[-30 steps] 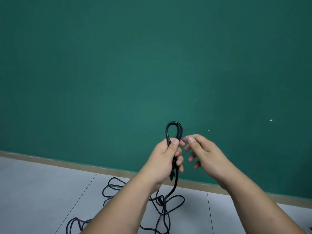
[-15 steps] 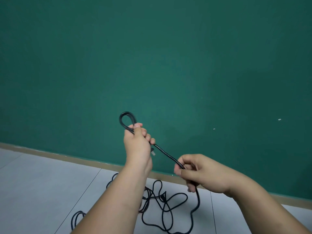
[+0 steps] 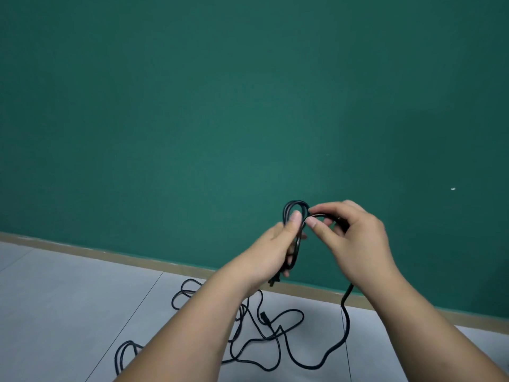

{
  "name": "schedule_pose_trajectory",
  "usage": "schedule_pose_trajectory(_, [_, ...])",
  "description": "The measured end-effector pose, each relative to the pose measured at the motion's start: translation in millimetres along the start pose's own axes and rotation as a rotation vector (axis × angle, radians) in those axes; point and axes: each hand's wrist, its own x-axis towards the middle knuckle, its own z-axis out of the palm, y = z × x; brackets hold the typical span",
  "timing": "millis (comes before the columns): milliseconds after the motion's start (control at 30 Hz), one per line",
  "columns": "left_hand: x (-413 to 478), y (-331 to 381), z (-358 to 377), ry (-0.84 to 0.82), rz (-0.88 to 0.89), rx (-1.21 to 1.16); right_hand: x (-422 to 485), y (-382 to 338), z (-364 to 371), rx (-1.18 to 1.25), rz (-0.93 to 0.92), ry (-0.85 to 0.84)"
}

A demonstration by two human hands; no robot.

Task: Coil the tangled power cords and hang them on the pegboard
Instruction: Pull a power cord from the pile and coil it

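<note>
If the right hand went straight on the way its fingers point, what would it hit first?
Probably the looped black cord gripped by the left hand; the right hand points leftward at it, nearly touching, though depth is unclear.

Indoor room, kind unclear: plain green wall (image 3: 192,106), tan skirting (image 3: 110,253), grey floor tiles (image 3: 68,312).

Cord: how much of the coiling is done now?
Done: a few loops form a coil, gripped by the left hand. In hand: the right hand pinches the cord at the coil. Left: most cord lies tangled on the floor; nothing hung, no pegboard visible.
</note>
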Motion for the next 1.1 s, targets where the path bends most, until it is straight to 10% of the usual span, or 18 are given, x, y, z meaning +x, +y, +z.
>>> schedule_pose_trajectory(267, [-7, 1, 10, -0.264, 0.028, -0.116, 0, -1, -7, -0.078, 0.002, -0.011])
schedule_pose_trajectory(567, [-1, 4, -1, 0.078, 0.059, -0.271, 5, 27, -16, -0.053, 0.165, -0.325])
schedule_pose_trajectory(867, [-3, -1, 15, 0.107, 0.162, -0.07, -2, -13, 2, 0.357, 0.264, -0.009])
schedule_pose_trajectory(1100, [-6, 1, 27, -0.039, 0.124, -0.226, -3, -3, 3, 0.112, 0.273, 0.139])
